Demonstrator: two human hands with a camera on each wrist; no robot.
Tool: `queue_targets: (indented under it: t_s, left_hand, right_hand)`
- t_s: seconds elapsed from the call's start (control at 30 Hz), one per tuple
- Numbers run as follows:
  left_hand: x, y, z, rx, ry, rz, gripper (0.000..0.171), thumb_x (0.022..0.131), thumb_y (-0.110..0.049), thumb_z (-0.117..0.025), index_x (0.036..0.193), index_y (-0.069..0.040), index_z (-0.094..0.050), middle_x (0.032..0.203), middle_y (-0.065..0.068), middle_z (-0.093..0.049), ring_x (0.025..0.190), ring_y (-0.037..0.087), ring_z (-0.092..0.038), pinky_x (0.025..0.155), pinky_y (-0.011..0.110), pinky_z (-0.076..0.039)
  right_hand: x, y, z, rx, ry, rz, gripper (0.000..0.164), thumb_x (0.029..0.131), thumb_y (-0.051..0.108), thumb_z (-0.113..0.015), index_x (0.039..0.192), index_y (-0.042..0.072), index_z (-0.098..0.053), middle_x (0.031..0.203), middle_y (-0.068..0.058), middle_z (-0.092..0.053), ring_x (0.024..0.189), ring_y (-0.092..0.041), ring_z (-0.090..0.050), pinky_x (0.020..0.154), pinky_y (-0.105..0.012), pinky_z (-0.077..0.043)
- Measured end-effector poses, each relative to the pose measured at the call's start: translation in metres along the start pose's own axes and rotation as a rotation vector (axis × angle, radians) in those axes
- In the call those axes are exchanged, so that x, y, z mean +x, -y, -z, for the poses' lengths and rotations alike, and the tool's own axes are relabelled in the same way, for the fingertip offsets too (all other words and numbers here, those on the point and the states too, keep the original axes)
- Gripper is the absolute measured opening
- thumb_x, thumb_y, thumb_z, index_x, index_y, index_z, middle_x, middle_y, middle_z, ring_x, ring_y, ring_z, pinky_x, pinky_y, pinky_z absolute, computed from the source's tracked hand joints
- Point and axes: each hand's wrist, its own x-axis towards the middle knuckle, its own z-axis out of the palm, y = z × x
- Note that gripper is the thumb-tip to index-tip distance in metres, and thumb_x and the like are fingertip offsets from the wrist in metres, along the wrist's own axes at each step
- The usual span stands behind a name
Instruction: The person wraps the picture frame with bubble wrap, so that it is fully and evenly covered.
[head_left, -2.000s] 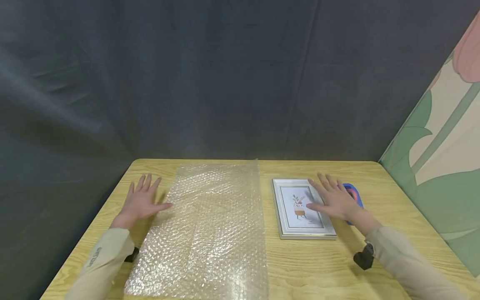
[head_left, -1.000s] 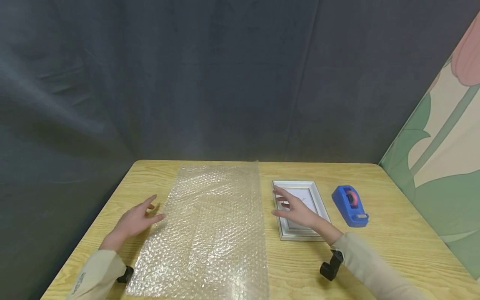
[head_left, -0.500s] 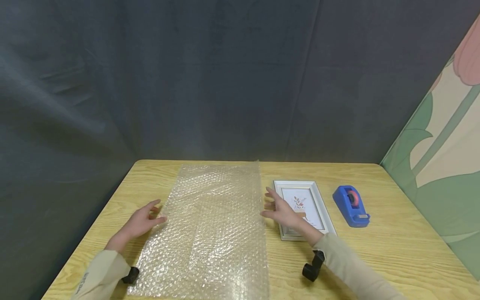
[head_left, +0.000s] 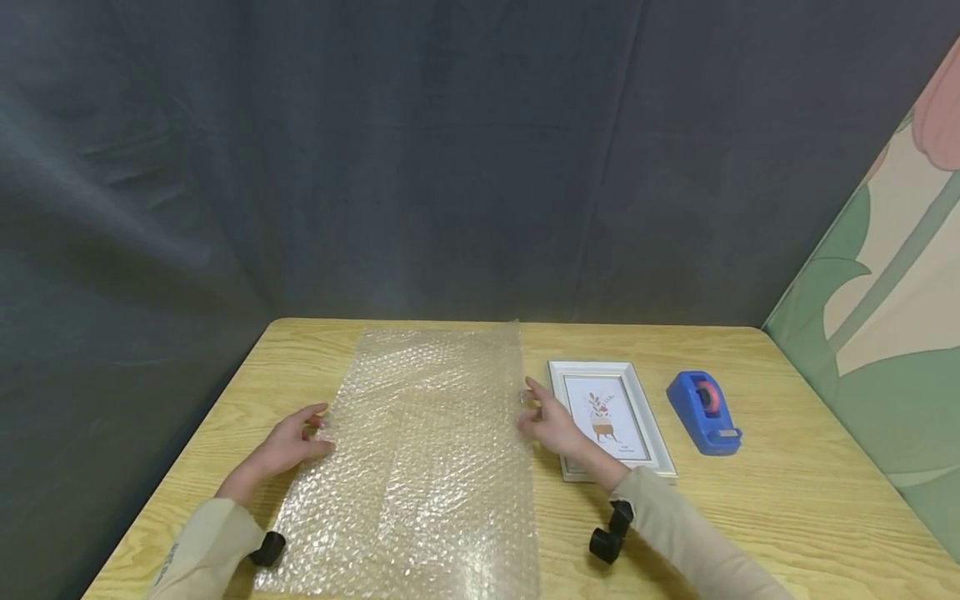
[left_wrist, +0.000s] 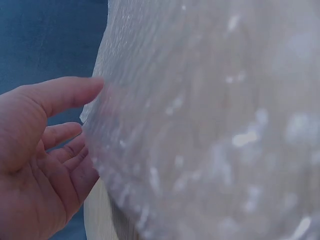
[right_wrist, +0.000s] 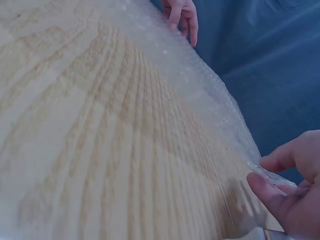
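Observation:
A clear sheet of bubble wrap [head_left: 427, 458] lies flat on the wooden table [head_left: 810, 467]. At its left edge is my left hand [head_left: 281, 446], thumb apart from the fingers. In the left wrist view the left thumb [left_wrist: 75, 92] overlaps the wrap's edge, while the other fingertips meet the edge lower down, partly behind the plastic. Across the sheet, my right hand [head_left: 555, 427] holds the right edge. The right wrist view shows the plastic running between right thumb [right_wrist: 265, 192] and forefinger. A white picture frame [head_left: 656, 417] with a plant print lies just right of that hand.
A blue tape dispenser [head_left: 697, 417] with a pinkish roll stands right of the frame. Dark cloth [head_left: 450, 167] hangs behind the table and along the left. A flower-patterned panel [head_left: 892, 317] borders the right side. Black wrist cameras [head_left: 606, 542] sit below the wrists.
My right hand has moved left, from over the picture frame to the bubble wrap's right edge. My left hand has come lower, its spread fingers drawn in at the left edge.

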Motion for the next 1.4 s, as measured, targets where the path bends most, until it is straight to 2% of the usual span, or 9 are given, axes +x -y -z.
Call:
queue_targets:
  t_s: [0.23, 0.5, 0.57, 0.8, 1.03, 1.13, 1.27, 1.4]
  left_hand:
    - [0.004, 0.000, -0.005, 0.010, -0.004, 0.026, 0.071, 0.078, -0.002, -0.065, 0.135, 0.012, -0.026, 0.116, 0.028, -0.044, 0.054, 0.013, -0.045, 0.046, 0.025, -0.044]
    - [0.010, -0.003, -0.004, -0.004, 0.013, -0.020, 0.070, 0.077, 0.003, -0.062, 0.136, 0.013, -0.025, 0.116, 0.028, -0.043, 0.057, 0.013, -0.045, 0.046, 0.026, -0.045]
    - [0.012, -0.006, -0.003, 0.006, 0.017, -0.029, 0.070, 0.076, 0.004, -0.063, 0.136, 0.013, -0.026, 0.116, 0.028, -0.043, 0.060, 0.015, -0.045, 0.047, 0.026, -0.045]
    - [0.026, -0.019, 0.005, 0.120, 0.022, -0.034, 0.067, 0.076, 0.003, -0.062, 0.134, 0.012, -0.029, 0.116, 0.029, -0.044, 0.087, 0.028, -0.052, 0.060, 0.029, -0.047]
    - [0.034, -0.021, 0.007, 0.146, 0.023, -0.031, 0.064, 0.078, 0.004, -0.060, 0.134, 0.012, -0.030, 0.117, 0.030, -0.044, 0.093, 0.036, -0.051, 0.066, 0.032, -0.049]
    - [0.032, -0.019, 0.007, 0.144, 0.023, -0.027, 0.063, 0.080, 0.002, -0.060, 0.134, 0.013, -0.029, 0.118, 0.032, -0.043, 0.099, 0.042, -0.050, 0.069, 0.036, -0.050]
    - [0.024, -0.013, 0.007, 0.139, 0.013, -0.009, 0.060, 0.085, -0.005, -0.058, 0.133, 0.014, -0.029, 0.116, 0.031, -0.044, 0.104, 0.048, -0.047, 0.071, 0.039, -0.051]
    - [0.011, -0.005, 0.009, 0.107, 0.028, 0.015, 0.059, 0.088, -0.011, -0.057, 0.134, 0.014, -0.028, 0.115, 0.029, -0.046, 0.105, 0.046, -0.048, 0.071, 0.037, -0.051]
  right_hand:
    - [-0.001, -0.001, -0.001, 0.032, -0.018, -0.016, 0.075, 0.077, -0.011, -0.057, 0.141, -0.006, -0.018, 0.131, -0.027, -0.040, 0.088, -0.023, -0.059, 0.070, -0.024, -0.053]
    - [-0.009, 0.002, 0.001, 0.085, -0.008, 0.009, 0.077, 0.077, -0.014, -0.055, 0.141, -0.006, -0.014, 0.131, -0.027, -0.041, 0.089, -0.025, -0.060, 0.071, -0.023, -0.053]
    - [-0.012, 0.004, 0.002, 0.094, -0.006, 0.016, 0.077, 0.077, -0.015, -0.054, 0.141, -0.006, -0.013, 0.131, -0.027, -0.040, 0.090, -0.026, -0.060, 0.071, -0.024, -0.053]
    - [-0.023, 0.011, 0.000, 0.144, -0.030, 0.023, 0.079, 0.075, -0.019, -0.053, 0.141, -0.008, -0.011, 0.129, -0.029, -0.041, 0.088, -0.032, -0.059, 0.070, -0.023, -0.053]
    - [-0.029, 0.010, -0.006, 0.180, -0.058, 0.039, 0.082, 0.074, -0.019, -0.056, 0.140, -0.010, -0.008, 0.127, -0.032, -0.042, 0.086, -0.035, -0.059, 0.067, -0.020, -0.052]
    - [-0.030, 0.010, -0.006, 0.169, -0.059, 0.022, 0.083, 0.075, -0.017, -0.058, 0.140, -0.011, -0.006, 0.127, -0.032, -0.042, 0.088, -0.036, -0.059, 0.068, -0.021, -0.052]
    - [-0.027, 0.010, -0.002, 0.118, -0.062, -0.043, 0.084, 0.079, -0.009, -0.059, 0.141, -0.008, -0.003, 0.132, -0.031, -0.037, 0.095, -0.035, -0.058, 0.072, -0.027, -0.053]
    - [-0.017, 0.010, 0.007, 0.070, -0.077, -0.088, 0.083, 0.081, -0.002, -0.057, 0.142, -0.005, -0.001, 0.136, -0.031, -0.031, 0.103, -0.035, -0.055, 0.080, -0.033, -0.052]
